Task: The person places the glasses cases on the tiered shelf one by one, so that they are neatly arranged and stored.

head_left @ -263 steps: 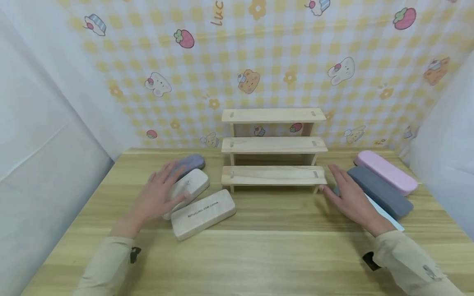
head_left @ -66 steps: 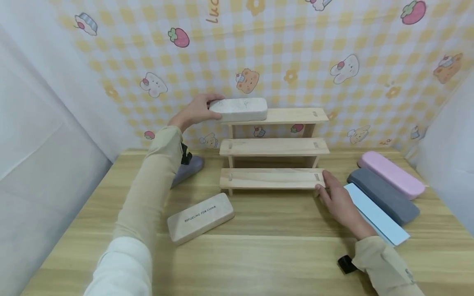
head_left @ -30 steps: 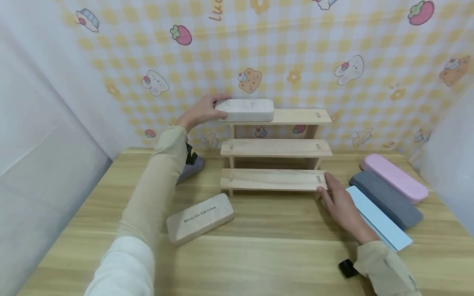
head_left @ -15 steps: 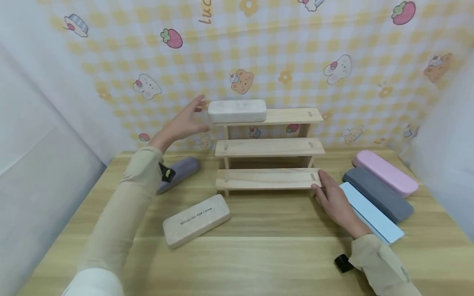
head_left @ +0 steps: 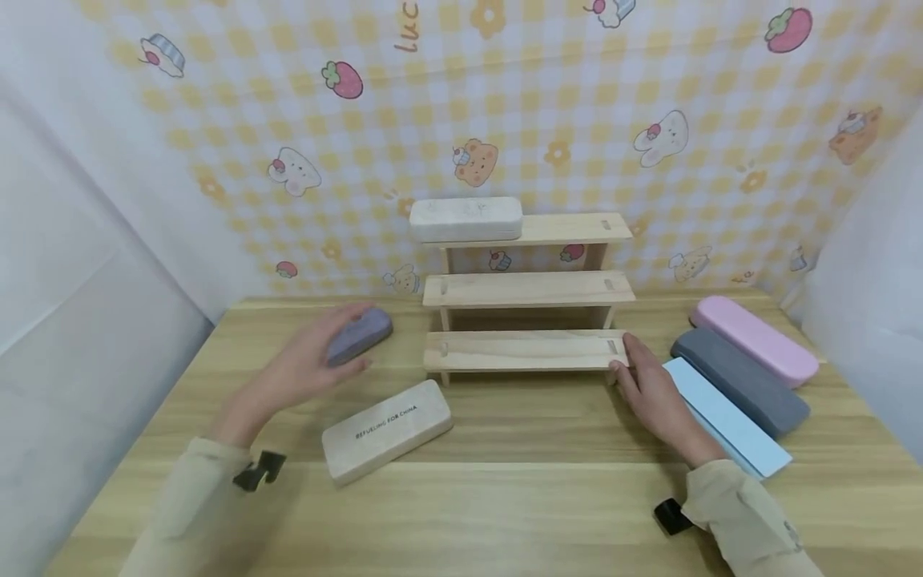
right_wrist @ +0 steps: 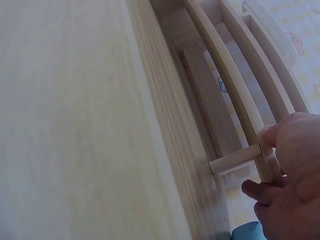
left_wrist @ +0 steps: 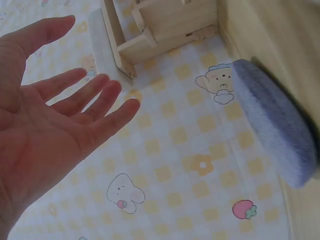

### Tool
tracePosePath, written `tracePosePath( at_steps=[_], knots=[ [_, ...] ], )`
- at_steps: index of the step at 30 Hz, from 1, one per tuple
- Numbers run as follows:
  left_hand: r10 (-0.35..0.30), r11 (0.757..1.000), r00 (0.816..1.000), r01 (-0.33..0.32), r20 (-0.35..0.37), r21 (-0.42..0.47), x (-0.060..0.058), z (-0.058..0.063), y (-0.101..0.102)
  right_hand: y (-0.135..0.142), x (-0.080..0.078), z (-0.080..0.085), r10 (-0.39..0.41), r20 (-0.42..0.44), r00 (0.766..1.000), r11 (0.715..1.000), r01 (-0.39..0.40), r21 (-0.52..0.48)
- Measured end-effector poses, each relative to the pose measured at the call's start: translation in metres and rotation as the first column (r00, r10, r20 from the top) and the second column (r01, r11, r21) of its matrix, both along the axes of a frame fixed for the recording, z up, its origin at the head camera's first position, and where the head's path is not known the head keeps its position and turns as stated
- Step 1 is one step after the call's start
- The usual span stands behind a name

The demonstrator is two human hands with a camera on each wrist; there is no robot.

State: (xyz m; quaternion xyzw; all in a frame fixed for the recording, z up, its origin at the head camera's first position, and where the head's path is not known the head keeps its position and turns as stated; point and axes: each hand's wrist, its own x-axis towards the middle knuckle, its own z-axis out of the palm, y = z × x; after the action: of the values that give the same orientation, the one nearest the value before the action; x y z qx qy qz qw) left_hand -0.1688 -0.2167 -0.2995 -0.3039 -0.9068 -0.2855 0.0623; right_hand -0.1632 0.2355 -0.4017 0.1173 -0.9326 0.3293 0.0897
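Observation:
My left hand hovers over the table by a purple-grey glasses case, fingers spread and covering its near end in the head view. In the left wrist view the left hand holds nothing, and the purple-grey case lies apart from it. My right hand pinches the right end of the bottom tier of a three-tier wooden shelf; the right wrist view shows thumb and fingers around that board's end. A white marbled glasses case lies on the top tier's left half.
A beige glasses case lettered "REFUELING FOR CHINA" lies in front of the shelf on the left. Light-blue, dark grey and pink cases lie side by side on the right. A checked cloth hangs behind the table.
The white marbled case went from the table to the top tier. My left hand let go of it and dropped back left to the purple-grey case. My right hand took hold of the bottom tier.

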Motion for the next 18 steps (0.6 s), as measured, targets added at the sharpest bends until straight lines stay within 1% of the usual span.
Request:
tracePosePath(
  at_steps=[3,5,9,13,15,18],
  knots=[
    [0.021,0.999,0.998,-0.018,0.059,-0.042,0.023,-0.008,-0.009,-0.003,-0.002,-0.003,0.002,-0.01,1.0,1.0,-0.002,-0.006],
    [0.035,0.998,0.995,-0.029,0.089,-0.062,0.034,-0.013,-0.013,-0.001,-0.002,-0.002,-0.001,-0.013,1.0,1.0,0.001,-0.009],
    [0.077,0.994,0.99,-0.067,0.115,-0.092,0.053,-0.026,-0.021,-0.002,-0.004,-0.003,0.003,0.004,1.0,1.0,-0.003,-0.01],
    [0.098,0.992,0.988,-0.089,0.116,-0.087,0.066,-0.039,-0.027,-0.005,-0.003,-0.004,0.007,0.003,1.0,1.0,-0.007,0.002],
    [0.103,0.991,0.989,-0.093,0.105,-0.099,0.069,-0.045,-0.027,-0.006,-0.002,-0.004,0.006,-0.01,1.0,1.0,-0.006,0.01],
    [0.103,0.989,0.99,-0.092,0.094,-0.113,0.071,-0.052,-0.025,-0.005,-0.001,-0.003,0.001,-0.027,1.0,1.0,0.0,0.015]
  ],
)
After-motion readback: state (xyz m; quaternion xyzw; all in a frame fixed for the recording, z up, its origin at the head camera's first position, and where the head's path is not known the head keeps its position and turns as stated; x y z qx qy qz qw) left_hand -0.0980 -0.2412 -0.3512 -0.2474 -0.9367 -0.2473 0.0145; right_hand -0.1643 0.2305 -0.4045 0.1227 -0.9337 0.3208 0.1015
